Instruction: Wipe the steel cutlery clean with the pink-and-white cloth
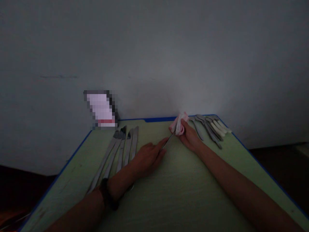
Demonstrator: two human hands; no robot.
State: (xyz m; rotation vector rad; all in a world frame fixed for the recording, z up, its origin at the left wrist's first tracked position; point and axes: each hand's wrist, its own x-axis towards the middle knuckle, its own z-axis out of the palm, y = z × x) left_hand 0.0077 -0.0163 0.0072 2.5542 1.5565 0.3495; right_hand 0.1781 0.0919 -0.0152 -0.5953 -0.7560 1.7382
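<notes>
My left hand [151, 158], with a dark band on its wrist, is closed on a thin metal piece of cutlery [169, 140], its forefinger stretched along it. The far end of the cutlery disappears into a pink and white cloth [178, 125], so its kind cannot be made out. That folded cloth is gripped in my right hand [190, 137] above the far part of the table. Left of my left hand lie several long metal utensils [109, 154] side by side, partly covered by my forearm. Beyond my right hand rests a group of metal spoons [207, 127].
Several pieces with white handles [218, 129] lie at the table's far right corner. A blurred-out device with a bright screen [101, 108] leans against the wall [154, 58] at the far left. The pale green table [183, 193] has a blue edge.
</notes>
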